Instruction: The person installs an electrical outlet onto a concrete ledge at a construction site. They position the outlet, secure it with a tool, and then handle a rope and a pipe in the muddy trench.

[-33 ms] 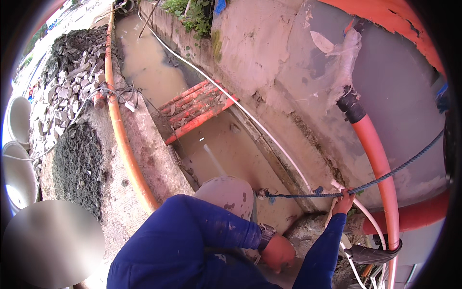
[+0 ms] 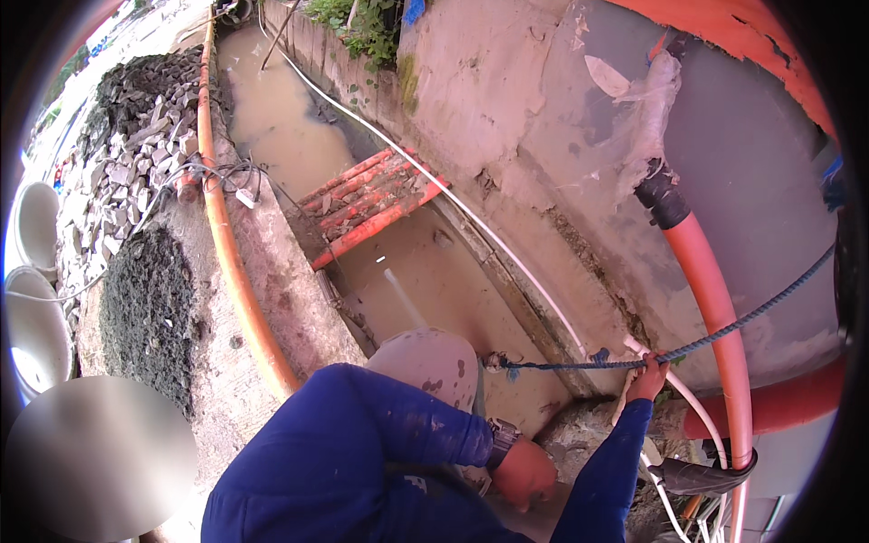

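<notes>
My right hand [image 2: 648, 377] is closed around a dark blue twisted rope [image 2: 742, 319]. The rope runs from a knotted end over the muddy water, through my grip, and up to the right across an orange pipe [image 2: 709, 288]. Just below this hand, a thin white pipe [image 2: 677, 385] bends down to the right. My left hand [image 2: 525, 475], with a watch [image 2: 502, 441] at the wrist, hangs low with its fingers curled in and nothing seen in them. Its blue-sleeved forearm lies across my bent knee [image 2: 425, 362] in light, wet-spotted cloth.
A channel of brown water [image 2: 434, 271] runs ahead, crossed by several orange pipes [image 2: 376, 204]. A long orange pipe [image 2: 226, 244] lies on the left bank beside rubble [image 2: 131, 176] and dark gravel [image 2: 149, 317]. Concrete rings [image 2: 41, 312] stand far left. A concrete wall [image 2: 489, 90] rises opposite.
</notes>
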`<state>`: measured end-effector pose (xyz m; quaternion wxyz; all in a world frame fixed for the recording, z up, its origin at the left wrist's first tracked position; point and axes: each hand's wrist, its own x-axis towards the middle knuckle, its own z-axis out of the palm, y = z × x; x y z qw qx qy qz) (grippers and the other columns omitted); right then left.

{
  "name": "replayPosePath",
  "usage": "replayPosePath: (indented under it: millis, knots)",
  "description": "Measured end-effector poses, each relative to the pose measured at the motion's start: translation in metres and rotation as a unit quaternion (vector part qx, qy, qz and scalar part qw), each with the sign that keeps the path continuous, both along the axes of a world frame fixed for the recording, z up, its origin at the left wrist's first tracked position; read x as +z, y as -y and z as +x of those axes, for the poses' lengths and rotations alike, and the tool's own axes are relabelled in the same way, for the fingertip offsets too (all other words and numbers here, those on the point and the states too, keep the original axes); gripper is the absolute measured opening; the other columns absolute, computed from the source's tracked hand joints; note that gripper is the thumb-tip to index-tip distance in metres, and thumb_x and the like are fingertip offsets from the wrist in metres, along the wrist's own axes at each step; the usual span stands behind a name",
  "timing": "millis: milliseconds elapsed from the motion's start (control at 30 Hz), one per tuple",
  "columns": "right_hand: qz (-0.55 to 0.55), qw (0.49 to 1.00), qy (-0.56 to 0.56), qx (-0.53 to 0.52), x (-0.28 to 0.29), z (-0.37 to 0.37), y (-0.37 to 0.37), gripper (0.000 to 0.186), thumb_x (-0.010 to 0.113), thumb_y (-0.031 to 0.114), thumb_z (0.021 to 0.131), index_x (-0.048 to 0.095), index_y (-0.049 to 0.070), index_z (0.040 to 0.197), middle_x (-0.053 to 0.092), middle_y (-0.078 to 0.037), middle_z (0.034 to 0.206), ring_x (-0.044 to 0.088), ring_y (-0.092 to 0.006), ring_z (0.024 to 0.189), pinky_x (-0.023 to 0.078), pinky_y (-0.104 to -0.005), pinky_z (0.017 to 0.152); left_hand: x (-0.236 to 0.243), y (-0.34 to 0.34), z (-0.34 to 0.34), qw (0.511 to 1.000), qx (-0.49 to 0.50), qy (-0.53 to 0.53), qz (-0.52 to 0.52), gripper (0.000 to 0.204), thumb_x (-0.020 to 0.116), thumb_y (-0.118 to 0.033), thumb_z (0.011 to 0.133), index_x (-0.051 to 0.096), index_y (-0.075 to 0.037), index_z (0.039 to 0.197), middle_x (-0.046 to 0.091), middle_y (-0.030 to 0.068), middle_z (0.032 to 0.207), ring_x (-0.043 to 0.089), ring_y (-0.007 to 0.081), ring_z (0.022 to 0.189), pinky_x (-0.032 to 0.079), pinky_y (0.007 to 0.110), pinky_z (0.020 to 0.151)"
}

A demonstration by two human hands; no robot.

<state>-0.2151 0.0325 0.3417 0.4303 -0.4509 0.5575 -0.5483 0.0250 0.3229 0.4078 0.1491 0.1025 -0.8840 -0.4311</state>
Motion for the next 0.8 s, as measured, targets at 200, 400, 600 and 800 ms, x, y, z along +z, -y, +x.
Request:
replayPosePath:
  millis: [200, 400, 600, 800]
  knots:
    - [0.012, 1.000, 0.016, -0.004, 0.006, 0.009, -0.006, 0.033, 0.061, 0.008, 0.084, 0.054, 0.021, 0.113, 0.056, 0.007, 0.098, 0.051, -0.0055, 0.087, 0.036, -0.0239, 0.067, 0.009, -0.001, 0.006, 1.000, 0.009, 0.015, 0.014, 0.041, 0.074, -0.029, 0.079, 0.065, -0.001, 0.108, 0.067, 0.0218, 0.103, 0.065, 0.0414, 0.100, 0.052, 0.050, 0.085]
    - [0.004, 1.000, -0.006, -0.017, 0.006, 0.014, 0.000, 0.033, 0.061, 0.009, 0.084, 0.054, 0.021, 0.114, 0.057, 0.008, 0.099, 0.052, -0.0066, 0.089, 0.036, -0.0266, 0.071, 0.003, 0.006, 0.010, 0.999, 0.005, 0.010, 0.031, 0.041, 0.073, -0.028, 0.079, 0.065, -0.002, 0.109, 0.067, 0.0212, 0.105, 0.064, 0.0408, 0.102, 0.052, 0.049, 0.085]
    - [0.022, 1.000, 0.011, -0.001, 0.003, 0.008, 0.003, 0.044, 0.065, 0.012, 0.085, 0.052, 0.019, 0.126, 0.057, 0.007, 0.106, 0.051, -0.0096, 0.103, 0.033, -0.0345, 0.086, 0.003, 0.007, 0.011, 0.999, 0.002, 0.016, 0.029, 0.043, 0.073, -0.029, 0.080, 0.065, -0.003, 0.113, 0.065, 0.0210, 0.110, 0.063, 0.0394, 0.107, 0.051, 0.048, 0.090]
    - [0.019, 1.000, 0.010, 0.011, 0.000, 0.006, 0.006, 0.042, 0.066, 0.013, 0.085, 0.052, 0.019, 0.123, 0.057, 0.008, 0.103, 0.051, -0.0087, 0.102, 0.033, -0.0333, 0.085, 0.004, 0.008, 0.013, 0.999, 0.010, 0.022, 0.027, 0.043, 0.072, -0.029, 0.081, 0.065, -0.002, 0.114, 0.064, 0.0207, 0.110, 0.062, 0.0389, 0.109, 0.051, 0.048, 0.091]
